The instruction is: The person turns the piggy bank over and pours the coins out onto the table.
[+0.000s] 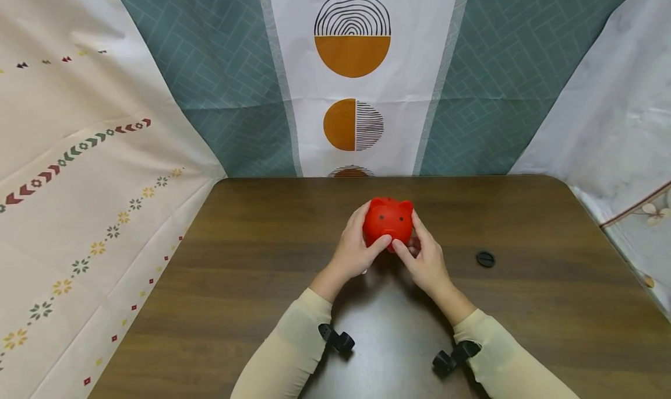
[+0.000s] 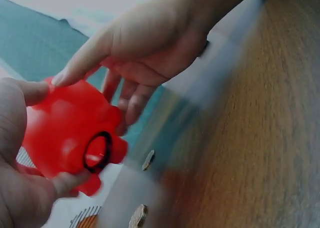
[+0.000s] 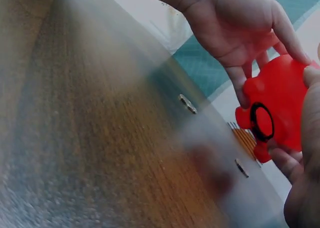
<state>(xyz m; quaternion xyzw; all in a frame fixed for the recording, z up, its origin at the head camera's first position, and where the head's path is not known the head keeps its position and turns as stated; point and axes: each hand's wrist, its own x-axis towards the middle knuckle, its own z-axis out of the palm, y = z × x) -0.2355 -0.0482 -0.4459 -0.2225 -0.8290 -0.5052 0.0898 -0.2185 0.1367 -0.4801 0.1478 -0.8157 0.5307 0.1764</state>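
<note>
A red piggy bank (image 1: 388, 221) is held up off the table between both hands, its snout and eyes towards the head camera. My left hand (image 1: 352, 249) grips its left side, thumb under the snout. From the other side my right hand (image 1: 426, 261) grips it the same way, the thumbs almost meeting. In the left wrist view, the underside of the piggy bank (image 2: 70, 130) shows a round hole (image 2: 98, 152) with a black rim, uncovered. Coins (image 2: 148, 160) lie on the table below; another coin (image 3: 188, 103) appears in the right wrist view.
A round black plug (image 1: 485, 258) lies on the brown wooden table (image 1: 251, 271), right of the hands. Patterned cloth (image 1: 220, 67) hangs behind the table's far edge, and pale cloths flank both sides. Each sleeved wrist wears a black camera mount (image 1: 338, 339).
</note>
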